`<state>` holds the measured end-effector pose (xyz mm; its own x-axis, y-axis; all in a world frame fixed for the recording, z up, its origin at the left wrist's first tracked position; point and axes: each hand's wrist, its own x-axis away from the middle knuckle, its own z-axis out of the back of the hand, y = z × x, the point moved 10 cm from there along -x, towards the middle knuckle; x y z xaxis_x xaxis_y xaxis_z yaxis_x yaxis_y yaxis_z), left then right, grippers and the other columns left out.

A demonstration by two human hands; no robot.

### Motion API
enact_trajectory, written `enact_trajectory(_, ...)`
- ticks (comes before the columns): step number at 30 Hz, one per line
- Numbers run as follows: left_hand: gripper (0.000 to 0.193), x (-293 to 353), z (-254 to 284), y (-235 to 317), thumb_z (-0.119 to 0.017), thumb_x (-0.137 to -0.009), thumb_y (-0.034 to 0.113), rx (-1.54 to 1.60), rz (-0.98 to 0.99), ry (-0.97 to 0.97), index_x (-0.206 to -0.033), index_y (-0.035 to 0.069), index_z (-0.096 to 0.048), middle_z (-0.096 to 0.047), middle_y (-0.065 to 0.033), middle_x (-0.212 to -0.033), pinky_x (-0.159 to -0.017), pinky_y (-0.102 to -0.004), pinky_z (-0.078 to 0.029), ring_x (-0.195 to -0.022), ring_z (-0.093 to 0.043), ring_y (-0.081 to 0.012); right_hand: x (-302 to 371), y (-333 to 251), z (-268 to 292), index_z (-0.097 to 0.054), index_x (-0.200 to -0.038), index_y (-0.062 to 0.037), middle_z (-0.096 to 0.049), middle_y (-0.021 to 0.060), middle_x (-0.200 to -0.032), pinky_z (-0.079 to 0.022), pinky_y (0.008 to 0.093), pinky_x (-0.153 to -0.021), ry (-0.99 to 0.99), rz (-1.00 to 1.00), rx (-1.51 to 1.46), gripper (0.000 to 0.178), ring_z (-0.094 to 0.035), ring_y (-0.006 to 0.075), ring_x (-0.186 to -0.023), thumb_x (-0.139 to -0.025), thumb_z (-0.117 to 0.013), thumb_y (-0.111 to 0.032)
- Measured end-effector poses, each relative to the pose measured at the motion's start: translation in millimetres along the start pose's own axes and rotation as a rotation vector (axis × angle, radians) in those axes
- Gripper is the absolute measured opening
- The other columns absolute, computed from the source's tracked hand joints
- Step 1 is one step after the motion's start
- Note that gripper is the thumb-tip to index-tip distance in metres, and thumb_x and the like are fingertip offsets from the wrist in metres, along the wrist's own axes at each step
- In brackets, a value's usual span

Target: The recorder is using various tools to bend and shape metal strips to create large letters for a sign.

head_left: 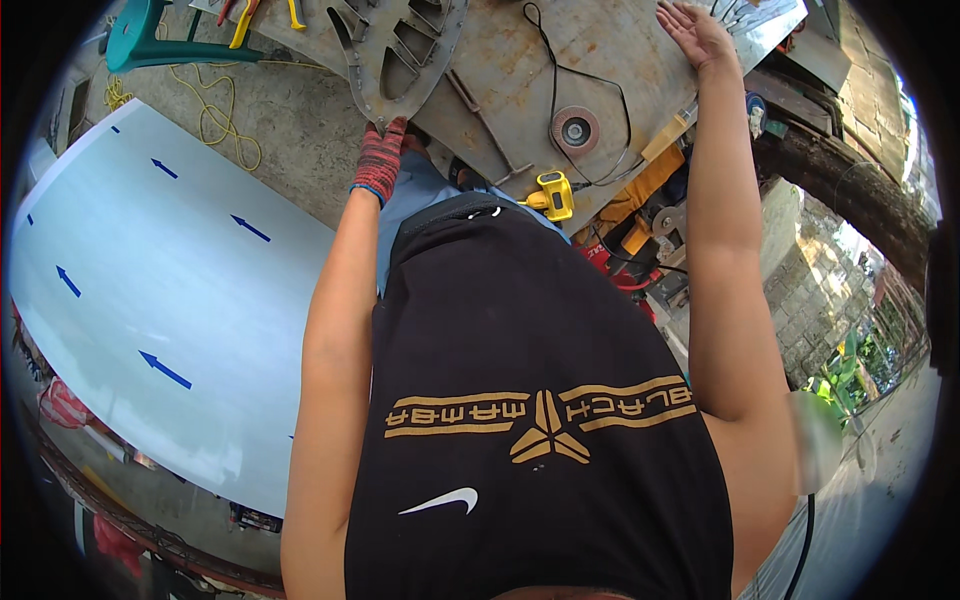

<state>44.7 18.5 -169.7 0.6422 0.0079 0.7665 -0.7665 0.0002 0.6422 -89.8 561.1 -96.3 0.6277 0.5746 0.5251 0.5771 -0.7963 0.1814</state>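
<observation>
My left hand [378,160], in a red and black knit glove, grips the near pointed end of a grey metal frame [440,83]. The frame has a curved outline with several cut-out openings and cross ribs, and part of it passes out at the top edge. It lies on the steel worktable [505,75] and sticks out past its edge. My bare right hand [697,37] is stretched far forward over the table's right side, fingers extended and holding nothing. A rusty metal T-shaped bar [487,122] lies beside the frame.
A flap disc [575,131] and a black cord [553,60] lie on the table. At its near edge is a yellow power tool [553,197]. A large pale sheet with blue arrows [180,300] stands left; a green stool [135,40] and yellow cord [215,125] are beyond it.
</observation>
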Motion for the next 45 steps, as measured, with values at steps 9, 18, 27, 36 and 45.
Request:
enact_trajectory(9, 0.043, 9, 2, 7, -0.066, -0.094, 0.035, -0.061, -0.04, -0.005, -0.123, 0.007, -0.05, -0.064, -0.0068, -0.103, -0.066, -0.0298, -0.053, -0.08, -0.067, -0.0172, 176, 82, -47, -0.058, -0.127, 0.004, -0.065, 0.0155, -0.119, -0.053, 0.0303, -0.09, 0.586, 0.931, 0.973, 0.033, -0.064, 0.0194, -0.099, -0.101, -0.053, -0.017)
enact_trajectory(18, 0.052, -4, 12, -9, -0.067, -0.092, 0.041, -0.063, 0.058, 0.004, -0.127, 0.008, -0.045, -0.063, -0.0086, -0.107, -0.067, -0.0316, -0.054, -0.079, -0.067, -0.0195, 286, 110, 130, -0.068, -0.111, -0.0021, -0.07, 0.0064, -0.096, -0.053, 0.0249, -0.068, 1.225, 1.094, 0.742, 0.021, -0.062, 0.012, -0.076, -0.098, -0.057, -0.015)
enact_trajectory(27, 0.053, -12, 7, -14, -0.067, -0.092, 0.043, -0.111, -0.002, -0.071, -0.126, 0.008, -0.045, -0.064, -0.0081, -0.108, -0.07, -0.0325, -0.054, -0.084, -0.068, -0.0202, 309, 149, 180, -0.068, -0.105, 0.001, -0.07, 0.0065, -0.088, -0.05, 0.0229, -0.059, 1.43, 1.178, 0.762, 0.019, -0.06, 0.0098, -0.068, -0.095, -0.055, -0.01)
enact_trajectory(36, 0.054, -17, 21, -17, -0.066, -0.092, 0.046, -0.05, 0.044, -0.009, -0.124, 0.007, -0.048, -0.063, -0.0081, -0.111, -0.067, -0.0313, -0.054, -0.084, -0.068, -0.02, 451, 211, 227, -0.067, -0.101, 0.0035, -0.069, 0.0081, -0.08, -0.048, 0.024, -0.052, 1.74, 1.374, 0.578, 0.019, -0.061, 0.0106, -0.06, -0.094, -0.053, -0.008)
enact_trajectory(45, 0.053, 2, 2, -3, -0.062, -0.094, 0.046, -0.065, -0.008, -0.015, -0.123, 0.004, -0.047, -0.062, -0.0106, -0.117, -0.075, -0.0339, -0.055, -0.093, -0.068, -0.0237, 497, 232, 256, -0.067, -0.105, 0.0019, -0.07, 0.0086, -0.085, -0.049, 0.022, -0.054, 1.713, 1.433, 0.505, 0.019, -0.061, 0.0109, -0.065, -0.093, -0.054, -0.007)
